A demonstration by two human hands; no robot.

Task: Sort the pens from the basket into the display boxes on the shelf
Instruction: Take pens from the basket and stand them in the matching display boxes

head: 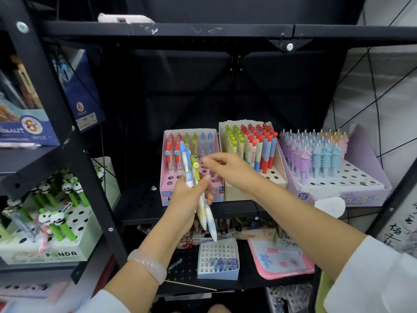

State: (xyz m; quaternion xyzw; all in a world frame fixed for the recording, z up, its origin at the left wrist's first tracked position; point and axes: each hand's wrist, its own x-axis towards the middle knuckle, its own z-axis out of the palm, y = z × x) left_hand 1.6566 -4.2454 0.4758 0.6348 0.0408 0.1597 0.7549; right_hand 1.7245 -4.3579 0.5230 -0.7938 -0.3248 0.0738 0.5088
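Observation:
My left hand grips a small bunch of pens, a blue-topped one and a green-topped one among them, their tips pointing down. It holds them in front of the pink display box on the shelf, which carries red, green and blue pens in its back rows. My right hand hovers just right of the bunch, fingers loosely bent toward the pen tops and holding nothing. The basket is not in view.
A beige box with green, red and blue pens stands right of the pink one, then a purple unicorn box. A panda pen box sits on the left shelf. Smaller boxes and a pink tray lie on the lower shelf.

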